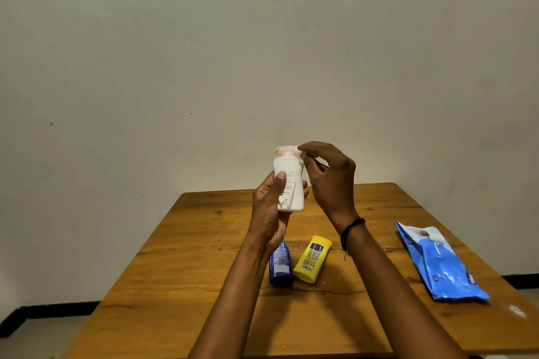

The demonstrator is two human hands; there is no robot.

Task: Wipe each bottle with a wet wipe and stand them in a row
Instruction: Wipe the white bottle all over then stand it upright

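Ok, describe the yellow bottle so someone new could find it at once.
On the wooden table, near its middle, two bottles lie flat side by side. The yellow bottle is the right-hand one, beside the blue bottle. It alone is bright yellow, with a barcode showing.

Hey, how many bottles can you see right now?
3. A white plastic bottle is held upright in the left hand, the right hand at its cap. A dark blue bottle and a yellow bottle lie side by side on the wooden table. None appears hidden.
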